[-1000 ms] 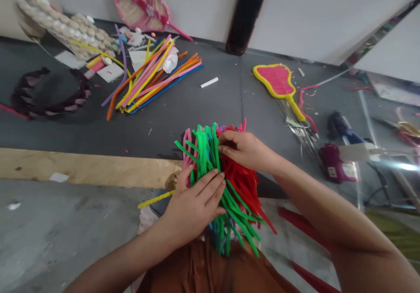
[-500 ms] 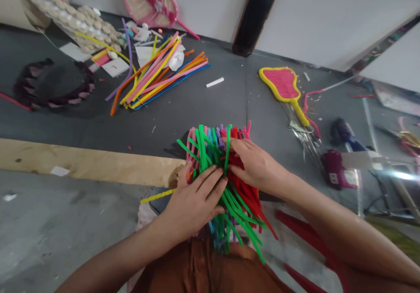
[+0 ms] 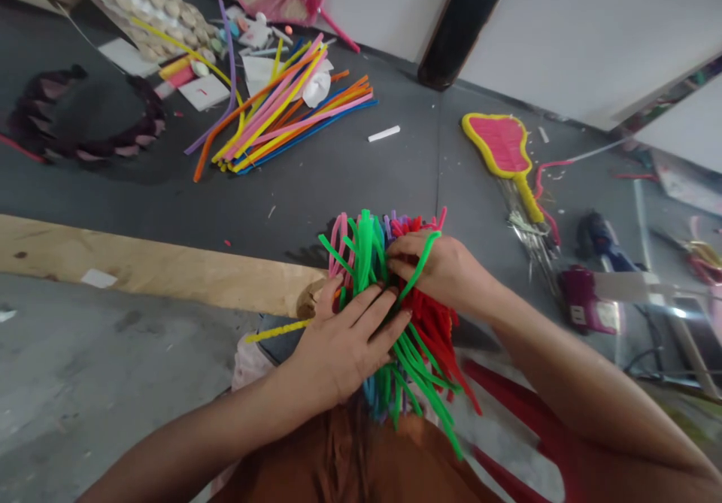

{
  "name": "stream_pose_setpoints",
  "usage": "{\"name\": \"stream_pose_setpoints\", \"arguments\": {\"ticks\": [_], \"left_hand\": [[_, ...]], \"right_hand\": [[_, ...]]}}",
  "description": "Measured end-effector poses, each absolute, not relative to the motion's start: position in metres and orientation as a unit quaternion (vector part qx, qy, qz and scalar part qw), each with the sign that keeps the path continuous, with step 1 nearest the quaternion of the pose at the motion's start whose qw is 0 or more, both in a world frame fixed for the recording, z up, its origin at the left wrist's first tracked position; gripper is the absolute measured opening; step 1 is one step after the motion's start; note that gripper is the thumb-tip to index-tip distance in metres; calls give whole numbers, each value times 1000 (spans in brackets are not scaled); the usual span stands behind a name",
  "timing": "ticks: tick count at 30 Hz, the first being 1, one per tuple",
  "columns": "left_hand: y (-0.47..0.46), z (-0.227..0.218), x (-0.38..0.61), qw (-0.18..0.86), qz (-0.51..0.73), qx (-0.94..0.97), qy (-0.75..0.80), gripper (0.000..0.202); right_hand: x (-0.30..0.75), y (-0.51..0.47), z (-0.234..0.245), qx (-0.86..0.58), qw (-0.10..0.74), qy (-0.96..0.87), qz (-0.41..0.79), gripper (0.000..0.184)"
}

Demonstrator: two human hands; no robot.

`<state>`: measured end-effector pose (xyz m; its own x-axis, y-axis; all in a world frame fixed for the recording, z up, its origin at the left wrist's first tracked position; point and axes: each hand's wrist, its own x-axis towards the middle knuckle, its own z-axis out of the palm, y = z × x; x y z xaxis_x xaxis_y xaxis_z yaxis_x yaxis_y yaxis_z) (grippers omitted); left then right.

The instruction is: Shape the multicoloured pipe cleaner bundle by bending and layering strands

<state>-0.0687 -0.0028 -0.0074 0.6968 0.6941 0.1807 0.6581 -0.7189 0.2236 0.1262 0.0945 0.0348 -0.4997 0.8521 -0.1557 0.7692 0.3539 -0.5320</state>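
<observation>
A thick bundle of fuzzy pipe cleaners lies at the table's front edge, with green pipe cleaners [image 3: 365, 251] on top. Red pipe cleaners [image 3: 434, 322] fan out on its right; pink, purple and blue ones show at the far end. My left hand [image 3: 347, 337] lies over the bundle, fingers stretched out and pressing on the green strands. Beyond it, my right hand [image 3: 445, 270] has its fingers pinched together among the strands, their tips partly hidden. One green strand slants across the right fingers. A yellow pipe cleaner [image 3: 279, 330] sticks out left of my left hand.
Loose coloured pipe cleaners [image 3: 287, 116] lie at the back left, near a dark headband [image 3: 90, 149]. A phone [image 3: 468, 22] leans on the wall. A yellow-rimmed pink piece [image 3: 501, 146] and a purple device [image 3: 590, 300] stand to the right. A wooden strip [image 3: 141, 262] edges the table.
The upright green strand has bent rightward over my right fingers. My right hand has turned slightly, its fingers closer together. My left hand keeps its place on the bundle; the view has shifted a little.
</observation>
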Motion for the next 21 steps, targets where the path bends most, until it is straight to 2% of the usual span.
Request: {"name": "stream_pose_setpoints", "arguments": {"ticks": [6, 10, 12, 17, 21], "left_hand": [[-4, -9, -67, 57, 162, 909, 381, 48], [-3, -7, -67, 50, 155, 907, 388, 52], [-3, -7, -67, 45, 157, 909, 385, 51], [-1, -9, -67, 42, 153, 910, 384, 49], [0, -8, -66, 44, 140, 912, 383, 53]], "right_hand": [[135, 89, 37, -529, 122, -786, 297, 10], [145, 81, 36, -448, 171, -841, 252, 16], [149, 77, 38, -388, 156, -888, 191, 18], [154, 62, 47, -301, 55, -952, 21, 17], [154, 49, 48, -278, 3, -960, -28, 25]]}}
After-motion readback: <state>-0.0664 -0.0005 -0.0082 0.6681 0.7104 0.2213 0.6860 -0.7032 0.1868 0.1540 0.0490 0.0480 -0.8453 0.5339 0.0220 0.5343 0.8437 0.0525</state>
